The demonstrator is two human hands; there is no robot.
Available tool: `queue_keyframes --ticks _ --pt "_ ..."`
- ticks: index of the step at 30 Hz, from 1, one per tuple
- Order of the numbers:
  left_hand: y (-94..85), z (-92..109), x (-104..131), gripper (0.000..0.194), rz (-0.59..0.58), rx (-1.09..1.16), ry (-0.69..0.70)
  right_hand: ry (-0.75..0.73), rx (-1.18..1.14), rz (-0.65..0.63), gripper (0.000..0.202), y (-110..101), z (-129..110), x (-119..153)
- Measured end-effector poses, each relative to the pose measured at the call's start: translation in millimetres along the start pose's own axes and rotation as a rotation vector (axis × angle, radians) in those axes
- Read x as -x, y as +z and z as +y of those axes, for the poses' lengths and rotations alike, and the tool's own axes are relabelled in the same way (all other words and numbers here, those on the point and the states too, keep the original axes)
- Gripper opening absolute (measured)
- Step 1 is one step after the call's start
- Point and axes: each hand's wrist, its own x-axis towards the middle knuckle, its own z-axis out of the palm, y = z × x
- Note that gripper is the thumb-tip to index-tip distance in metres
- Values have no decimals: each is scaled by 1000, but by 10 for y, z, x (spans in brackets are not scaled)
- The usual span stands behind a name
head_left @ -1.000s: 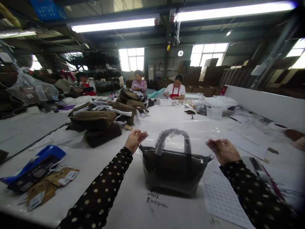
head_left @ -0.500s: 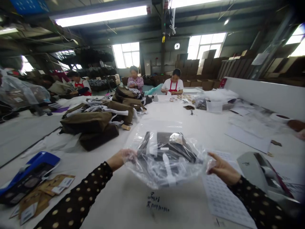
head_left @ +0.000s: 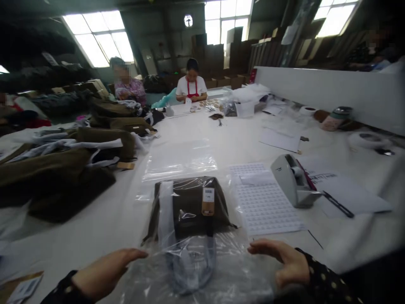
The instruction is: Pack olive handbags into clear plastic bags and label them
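Handbag (head_left: 186, 198) within a clear plastic bag (head_left: 240, 274), now lying flat on the surface (head_left: 190, 131); half a second earlier the plastic was pinched at both sides, so the surface presumably now bears the weight. Fingers of left hand (head_left: 104, 270) and right hand (head_left: 284, 261) appear open, gripping nothing. Wrapped handles (head_left: 209, 266) lie between the fingers; handbag body and hangtag (head_left: 208, 202) lie beyond them.

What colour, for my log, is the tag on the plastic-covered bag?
The tag is brown with a white label; clearest in head view.

The bottom edge crops the clear plastic bag (head_left: 193, 236).
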Motion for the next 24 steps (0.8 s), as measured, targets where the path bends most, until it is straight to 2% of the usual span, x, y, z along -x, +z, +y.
queue_keyframes --ticks 1,3,5,6,8,10,13,15,16,19,22,24 --pt "-70 183 -55 34 -21 -38 8 24 -8 96 60 -59 6 104" --pt "-107 683 -255 32 -21 -70 81 54 61 402 40 -184 59 241" --pt "13 1275 -579 26 -44 -33 229 53 210 736 29 -298 151 283" --pt "122 1559 -792 24 -76 -2 324 48 292 848 28 -346 198 274" --pt "382 2024 -1321 21 -80 65 464 20 447 930 27 -416 275 216" --pt "626 2307 -1955 23 -25 137 471 -46 554 918 23 -466 310 137" --pt "851 2426 -2904 30 113 145 276 -171 630 878 15 -541 302 59" --pt "906 2376 -3385 32 147 90 183 -198 658 846 13 -607 280 61" --pt "915 2331 -3555 30 143 57 149 -193 667 831 12 -644 267 75" --pt "913 2178 -3794 26 84 -23 73 -154 672 805 11 -756 208 124" --pt "922 2064 -3781 32 1 -46 39 -154 701 725 10 -855 81 76" --pt "951 2024 -3730 34 -47 -25 36 -162 731 676 10 -907 -42 -58"
